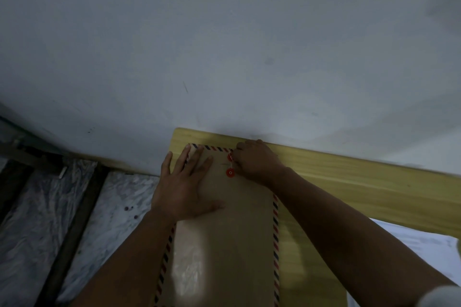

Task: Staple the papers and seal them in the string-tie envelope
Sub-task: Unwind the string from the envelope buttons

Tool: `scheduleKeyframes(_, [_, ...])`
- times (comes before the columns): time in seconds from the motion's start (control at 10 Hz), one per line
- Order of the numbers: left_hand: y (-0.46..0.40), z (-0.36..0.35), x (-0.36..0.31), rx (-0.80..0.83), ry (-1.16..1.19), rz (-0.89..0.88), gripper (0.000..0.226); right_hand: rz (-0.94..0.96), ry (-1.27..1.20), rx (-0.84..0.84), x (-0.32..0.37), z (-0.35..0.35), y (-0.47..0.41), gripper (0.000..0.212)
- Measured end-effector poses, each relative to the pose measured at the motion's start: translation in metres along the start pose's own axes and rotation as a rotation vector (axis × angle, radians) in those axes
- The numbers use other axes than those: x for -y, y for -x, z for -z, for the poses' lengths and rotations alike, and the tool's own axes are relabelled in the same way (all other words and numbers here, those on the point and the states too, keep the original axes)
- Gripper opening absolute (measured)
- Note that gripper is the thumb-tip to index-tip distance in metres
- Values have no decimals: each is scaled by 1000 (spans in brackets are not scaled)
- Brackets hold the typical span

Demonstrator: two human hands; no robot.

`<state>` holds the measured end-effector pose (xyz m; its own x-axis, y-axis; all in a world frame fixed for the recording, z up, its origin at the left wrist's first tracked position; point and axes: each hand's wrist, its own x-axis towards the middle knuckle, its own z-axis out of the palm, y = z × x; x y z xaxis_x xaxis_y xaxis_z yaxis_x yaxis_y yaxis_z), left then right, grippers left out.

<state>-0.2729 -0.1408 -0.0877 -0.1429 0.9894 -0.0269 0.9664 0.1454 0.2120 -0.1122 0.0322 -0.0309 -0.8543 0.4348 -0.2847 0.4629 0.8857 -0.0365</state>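
The brown string-tie envelope (pixel 224 239) lies flat on the yellow desk (pixel 349 182) under both hands. The left hand (pixel 185 187) presses it, fingers spread. The right hand (pixel 257 161) pinches the string (pixel 231 160) by the two red buttons (pixel 230 172).

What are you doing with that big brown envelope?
A person is closing a brown envelope with a striped edge on a yellow table. The left hand lies flat on it, holding it down. The right hand is at the two red buttons near the far end, working the thin string between them. White sheets lie at the right.
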Motion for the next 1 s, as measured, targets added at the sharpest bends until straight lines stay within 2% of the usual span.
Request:
scheduleKeyframes(0.2, [1, -1, 1, -14, 6, -12, 118, -143, -317, -166, -2, 3, 1, 22])
scheduleKeyframes(0.3, [1, -1, 1, -5, 5, -5, 119, -279, -640, -293, -1, 10, 2, 18])
scheduleKeyframes(0.4, [1, 0, 0, 6, -3, 2, 120, -303, -699, -270, -3, 14, 3, 16])
scheduleKeyframes(0.6, [1, 1, 1, 5, 1, -1, 119, -107, -398, 19, -5, 6, 2, 24])
scheduleKeyframes(0.7, [1, 0, 1, -2, 14, -1, 119, -106, -311, 73, -4, 1, 0, 29])
scheduleKeyframes(0.8, [1, -1, 1, 2, 16, 3, 120, -166, -285, 80, -2, 0, -5, 52])
scheduleKeyframes(0.9, [1, -1, 1, 8, 6, 0, 120, -231, -310, 19, 0, -1, -7, 50])
scheduleKeyframes(1.0, [0, 0, 2, 9, -4, -1, 120, -332, -392, -54, 2, -3, -9, 37])
